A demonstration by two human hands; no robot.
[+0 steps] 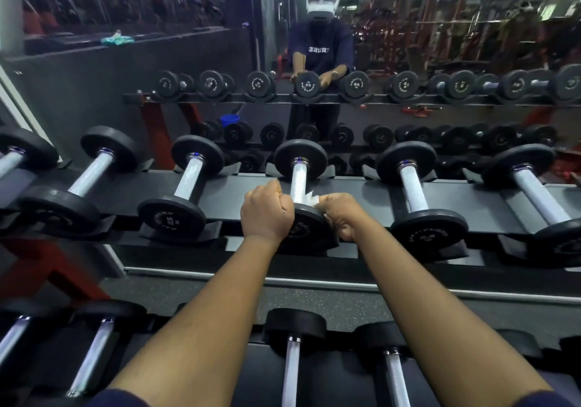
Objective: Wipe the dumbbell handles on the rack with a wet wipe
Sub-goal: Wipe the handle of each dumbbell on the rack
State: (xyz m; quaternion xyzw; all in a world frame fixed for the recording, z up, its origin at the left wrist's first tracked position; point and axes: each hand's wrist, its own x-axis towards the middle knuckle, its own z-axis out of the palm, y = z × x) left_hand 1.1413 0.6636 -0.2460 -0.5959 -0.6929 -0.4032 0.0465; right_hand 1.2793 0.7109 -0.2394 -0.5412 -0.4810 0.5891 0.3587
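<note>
Silver metal dumbbell handle [298,180] lay on the black rack [361,194] — left hand [267,215] gripped its near end, right hand [341,216] pinched a white wet wipe [309,199] on it. Wiping looked begun — next needed rubbing toward the far end.

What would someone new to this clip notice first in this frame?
Dead centre, at one dumbbell on the rack, the right hand pinches a white wet wipe against the near end of its bright handle, while the left hand is fisted on the other side. Behind the rack, a mirror shows the person's reflection over the same row.
</note>
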